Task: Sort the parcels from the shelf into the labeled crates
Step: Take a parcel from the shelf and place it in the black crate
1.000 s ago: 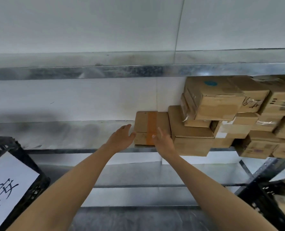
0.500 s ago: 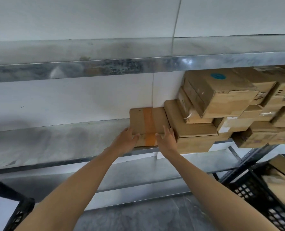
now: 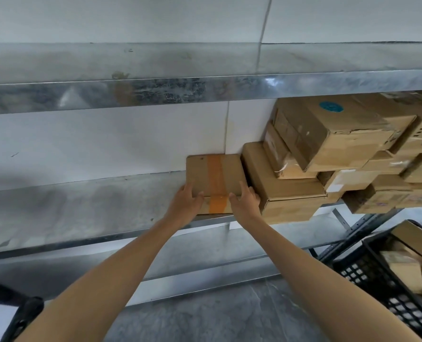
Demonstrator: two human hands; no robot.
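A flat cardboard parcel with an orange tape strip (image 3: 215,172) lies on the middle metal shelf (image 3: 81,208), against the white wall. My left hand (image 3: 185,202) holds its front left corner, fingers on the left edge and thumb on top. My right hand (image 3: 245,201) holds the front right corner, fingers squeezed between this parcel and the larger brown box (image 3: 289,193) beside it. A black crate (image 3: 377,275) with parcels inside stands at the lower right. Part of another black crate (image 3: 22,314) shows at the lower left.
A stack of several brown parcels (image 3: 340,137) fills the shelf's right side, one with a blue round sticker. The upper shelf's metal edge (image 3: 205,92) hangs above my hands. A lower shelf and grey floor lie below.
Both hands have reached forward from just short of the taped parcel and closed onto its front corners. My view has shifted right, so the left crate's label has slid out of sight.
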